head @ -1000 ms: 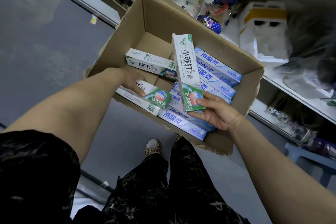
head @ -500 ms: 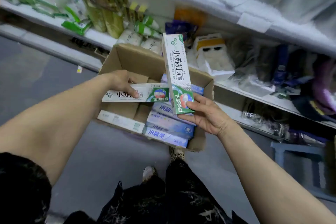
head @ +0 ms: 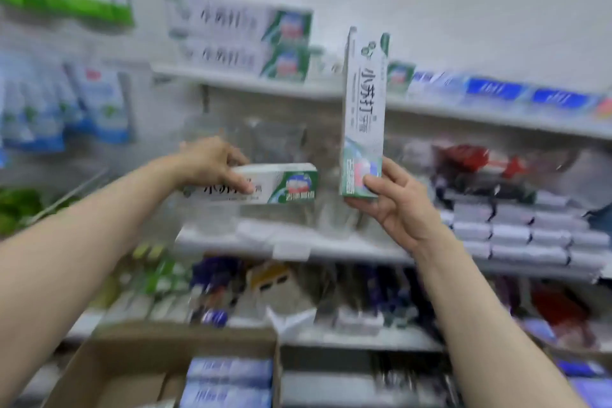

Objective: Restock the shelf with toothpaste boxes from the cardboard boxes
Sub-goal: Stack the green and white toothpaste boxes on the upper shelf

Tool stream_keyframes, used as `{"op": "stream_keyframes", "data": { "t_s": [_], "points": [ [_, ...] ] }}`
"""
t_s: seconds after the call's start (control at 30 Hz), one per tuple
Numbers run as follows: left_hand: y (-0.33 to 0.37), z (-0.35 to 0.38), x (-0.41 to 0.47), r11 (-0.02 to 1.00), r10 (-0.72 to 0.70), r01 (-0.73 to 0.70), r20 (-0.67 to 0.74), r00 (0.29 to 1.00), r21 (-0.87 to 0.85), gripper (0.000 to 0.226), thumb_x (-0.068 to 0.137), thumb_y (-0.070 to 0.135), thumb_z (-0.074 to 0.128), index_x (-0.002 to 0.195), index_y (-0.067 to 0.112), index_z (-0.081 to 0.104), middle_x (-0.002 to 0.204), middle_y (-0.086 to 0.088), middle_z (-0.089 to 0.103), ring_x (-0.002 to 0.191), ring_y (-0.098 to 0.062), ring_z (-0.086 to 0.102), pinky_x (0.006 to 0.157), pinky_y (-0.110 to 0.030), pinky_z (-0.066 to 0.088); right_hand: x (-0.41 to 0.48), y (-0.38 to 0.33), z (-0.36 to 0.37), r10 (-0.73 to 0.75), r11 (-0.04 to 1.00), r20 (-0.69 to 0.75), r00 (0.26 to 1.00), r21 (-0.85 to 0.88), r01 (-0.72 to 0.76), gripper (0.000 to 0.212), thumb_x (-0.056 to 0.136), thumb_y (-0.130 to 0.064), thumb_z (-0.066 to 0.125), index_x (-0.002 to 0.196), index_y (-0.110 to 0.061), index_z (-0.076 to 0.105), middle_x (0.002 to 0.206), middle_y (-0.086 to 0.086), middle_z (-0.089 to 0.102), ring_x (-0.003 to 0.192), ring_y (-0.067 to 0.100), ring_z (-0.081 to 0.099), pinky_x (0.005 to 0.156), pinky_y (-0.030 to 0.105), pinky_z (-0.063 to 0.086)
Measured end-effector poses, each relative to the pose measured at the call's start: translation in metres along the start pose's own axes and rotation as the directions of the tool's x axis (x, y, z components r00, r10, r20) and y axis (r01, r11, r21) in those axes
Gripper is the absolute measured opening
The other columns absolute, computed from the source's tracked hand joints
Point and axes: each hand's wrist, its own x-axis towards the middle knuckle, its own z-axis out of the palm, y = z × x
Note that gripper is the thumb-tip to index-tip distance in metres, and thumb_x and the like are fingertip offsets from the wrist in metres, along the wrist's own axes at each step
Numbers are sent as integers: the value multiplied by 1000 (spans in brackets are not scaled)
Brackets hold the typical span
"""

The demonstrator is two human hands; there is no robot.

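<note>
My left hand grips a white and green toothpaste box lying level, held out in front of the middle shelf. My right hand pinches the bottom end of a second white and green toothpaste box that stands upright, its top reaching the upper shelf. Two matching boxes lie stacked on that upper shelf at the left. The open cardboard box is at the bottom left, with blue toothpaste boxes inside. The view is blurred.
Blue and white toothpaste boxes line the upper shelf to the right. The middle shelf carries clear bags and stacked grey packs. Green and blue packets hang at the left. Lower shelves hold mixed goods.
Both hands have lifted their toothpaste boxes out of the cardboard box and up to shelf height. The view has swung up from the floor to the shelves.
</note>
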Motion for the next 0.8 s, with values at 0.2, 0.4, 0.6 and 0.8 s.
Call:
{"op": "stream_keyframes", "data": {
  "t_s": [0.2, 0.4, 0.6, 0.8],
  "points": [
    [96, -77, 62, 986, 166, -159, -278, 946, 49, 56, 58, 46, 89, 102, 24, 63, 104, 4, 65, 95, -17, 60, 78, -29, 46, 64, -114, -36, -249, 954, -216, 944, -221, 201, 39, 87, -1, 67, 124, -9, 63, 101, 10, 74, 81, 24, 73, 63, 37, 62],
    [149, -91, 118, 966, 257, -232, -300, 919, 117, 55, 55, 52, 88, 96, 28, 62, 98, 3, 61, 90, -17, 57, 72, -28, 40, 113, -150, -84, -285, 945, -415, 864, -271, 181, 51, 81, -8, 75, 131, -8, 61, 114, 15, 71, 84, 23, 71, 61, 34, 60],
    [178, -74, 172, 963, 257, -213, -320, 912, 166, 57, 54, 57, 87, 95, 28, 62, 94, 8, 56, 95, -18, 55, 83, -33, 47, 132, -143, -107, -270, 962, -387, 882, -77, 261, 54, 84, -5, 72, 135, -7, 57, 119, 15, 70, 102, 27, 71, 74, 41, 61],
    [193, -70, 198, 956, 235, -158, -324, 916, 246, 64, 58, 63, 82, 97, 15, 67, 97, -5, 69, 93, -26, 62, 79, -35, 48, 140, -128, -110, -299, 944, -308, 903, 40, 326, 50, 89, -3, 65, 138, -2, 53, 125, 18, 66, 106, 31, 67, 77, 42, 60]
  ]
}}
